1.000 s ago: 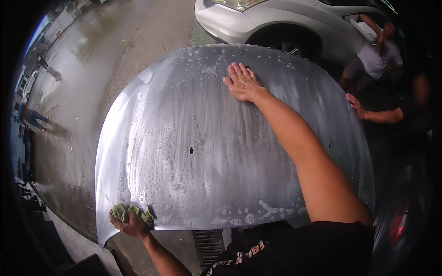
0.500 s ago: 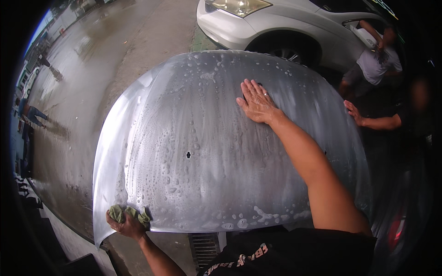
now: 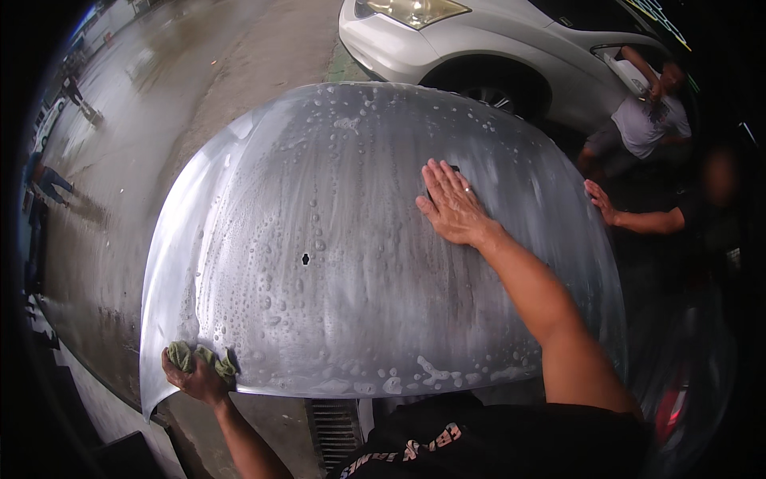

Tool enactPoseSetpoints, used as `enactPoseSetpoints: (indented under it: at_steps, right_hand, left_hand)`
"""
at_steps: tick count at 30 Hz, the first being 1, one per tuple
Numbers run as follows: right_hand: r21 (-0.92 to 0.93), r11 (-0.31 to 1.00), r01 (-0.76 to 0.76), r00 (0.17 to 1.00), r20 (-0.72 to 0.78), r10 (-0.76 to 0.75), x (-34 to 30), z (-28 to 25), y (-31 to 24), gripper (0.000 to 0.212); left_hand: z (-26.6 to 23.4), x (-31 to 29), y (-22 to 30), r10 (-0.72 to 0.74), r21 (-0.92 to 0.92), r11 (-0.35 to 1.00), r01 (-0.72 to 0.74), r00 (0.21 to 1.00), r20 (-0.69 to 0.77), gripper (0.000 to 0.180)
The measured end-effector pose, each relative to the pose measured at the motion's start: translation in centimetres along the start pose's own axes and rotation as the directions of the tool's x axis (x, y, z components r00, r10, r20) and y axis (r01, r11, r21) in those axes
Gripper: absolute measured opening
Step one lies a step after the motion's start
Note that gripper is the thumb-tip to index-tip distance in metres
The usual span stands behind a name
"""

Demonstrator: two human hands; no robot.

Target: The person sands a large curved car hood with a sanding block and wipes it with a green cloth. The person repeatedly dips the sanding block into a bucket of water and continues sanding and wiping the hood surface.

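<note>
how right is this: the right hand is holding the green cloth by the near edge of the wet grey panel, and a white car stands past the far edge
Wrong hand: the head view shows the left hand, not the right hand, holding the green cloth by the near edge of the wet grey panel. A white car does stand past the far edge.

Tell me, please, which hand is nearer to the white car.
Right. The right hand is on the far half of the grey panel, toward the white car; the left hand, holding a green cloth, is farther at the near-left corner.
</note>
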State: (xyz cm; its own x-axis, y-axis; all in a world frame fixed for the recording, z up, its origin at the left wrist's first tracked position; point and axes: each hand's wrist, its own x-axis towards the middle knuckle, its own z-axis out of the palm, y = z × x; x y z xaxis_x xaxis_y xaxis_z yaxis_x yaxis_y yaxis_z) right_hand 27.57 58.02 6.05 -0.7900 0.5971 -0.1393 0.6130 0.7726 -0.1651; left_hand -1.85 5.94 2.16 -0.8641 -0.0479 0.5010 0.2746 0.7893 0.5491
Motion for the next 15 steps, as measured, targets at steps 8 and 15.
enactPoseSetpoints:
  at_steps: [8, 15]
  right_hand:
    - [0.051, 0.991, -0.126, 0.992, -0.018, 0.127, -3.7, 1.0, -0.3, 0.085]
    - [-0.032, 0.998, 0.058, 0.996, 0.072, -0.055, -18.2, 1.9, -0.7, 0.082]
  left_hand:
    - [0.3, 0.5, -1.2, -0.005, -0.049, 0.999, 0.006, 1.000, 0.030, 0.061]
    - [0.7, 0.3, -1.6, 0.005, -0.012, 1.000, -0.005, 0.999, 0.047, 0.063]
